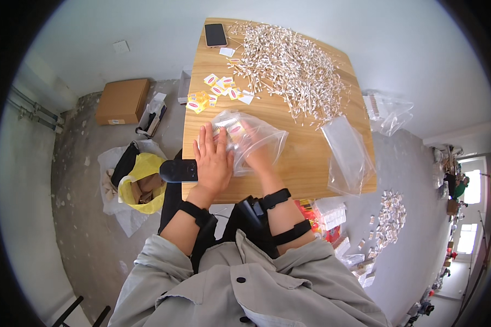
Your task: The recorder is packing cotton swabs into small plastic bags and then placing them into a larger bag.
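- Head view: the left hand (213,158) lies flat, fingers spread, palm down on the near-left edge of a clear plastic bag (251,143), pinning it to the wooden table (305,163) — it grips nothing.
- The right hand (258,150) is pushed inside the bag's mouth; seen through the plastic, its fingers look curled around small white-and-yellow packets (232,129), though how tightly cannot be told.
- The bag sits near the table's near-left part, just in front of the person's chest.
- Just beyond the bag, to the left, loose yellow and white packets (215,90) are scattered — some stacked at the table's left edge.
- Farther off, a broad heap of cotton swabs (289,68) covers the far right of the table.
- A dark phone (215,34) lies at the far-left corner.
- More clear bags (346,155) lie flat at the right, well apart from the hands.
- On the floor to the left stand a cardboard box (123,101) and a yellow bag (142,182).
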`<action>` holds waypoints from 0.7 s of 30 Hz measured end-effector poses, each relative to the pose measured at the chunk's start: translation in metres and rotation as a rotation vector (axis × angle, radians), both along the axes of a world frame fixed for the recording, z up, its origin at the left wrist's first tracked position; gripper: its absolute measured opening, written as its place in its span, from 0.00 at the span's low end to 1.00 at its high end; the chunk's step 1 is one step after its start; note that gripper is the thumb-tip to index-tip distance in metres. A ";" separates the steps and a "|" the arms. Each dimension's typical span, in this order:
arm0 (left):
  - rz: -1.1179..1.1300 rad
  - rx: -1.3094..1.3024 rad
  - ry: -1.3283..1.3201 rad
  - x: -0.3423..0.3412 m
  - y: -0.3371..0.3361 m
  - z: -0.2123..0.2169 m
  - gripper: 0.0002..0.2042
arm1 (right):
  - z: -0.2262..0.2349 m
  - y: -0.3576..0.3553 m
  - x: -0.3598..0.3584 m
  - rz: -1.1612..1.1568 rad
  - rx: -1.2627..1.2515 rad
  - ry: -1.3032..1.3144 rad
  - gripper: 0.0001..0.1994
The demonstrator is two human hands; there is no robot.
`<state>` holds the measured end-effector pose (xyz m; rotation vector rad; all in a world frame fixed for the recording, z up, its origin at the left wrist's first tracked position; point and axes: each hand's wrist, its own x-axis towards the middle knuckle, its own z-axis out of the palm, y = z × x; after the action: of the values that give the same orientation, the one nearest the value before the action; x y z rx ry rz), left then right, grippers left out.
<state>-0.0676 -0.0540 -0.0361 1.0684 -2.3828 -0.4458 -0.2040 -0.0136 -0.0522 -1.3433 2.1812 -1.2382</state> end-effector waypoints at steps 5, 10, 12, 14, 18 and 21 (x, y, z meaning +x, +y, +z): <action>-0.089 0.046 0.057 -0.008 -0.013 0.038 0.32 | -0.015 -0.002 -0.023 0.032 0.048 -0.623 0.21; -0.082 0.012 0.088 -0.064 -0.024 0.046 0.40 | 0.002 -0.008 -0.013 0.017 0.035 -0.672 0.21; -0.156 0.150 -0.241 -0.080 -0.036 0.064 0.36 | -0.001 -0.008 -0.018 0.054 0.330 -0.301 0.21; -0.230 0.286 -0.572 -0.091 -0.041 0.076 0.33 | -0.010 -0.005 -0.013 0.102 0.246 -0.226 0.22; -0.250 0.205 -0.520 -0.095 -0.043 0.064 0.17 | -0.025 -0.011 -0.006 0.203 0.109 -0.049 0.24; -0.351 0.068 -0.191 -0.088 -0.033 0.051 0.09 | -0.037 -0.007 -0.007 0.070 0.021 0.175 0.24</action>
<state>-0.1560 -0.0867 0.0148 0.7466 -2.7567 -0.5709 -0.2107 -0.0211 -0.0887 -1.5586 2.2332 -1.1068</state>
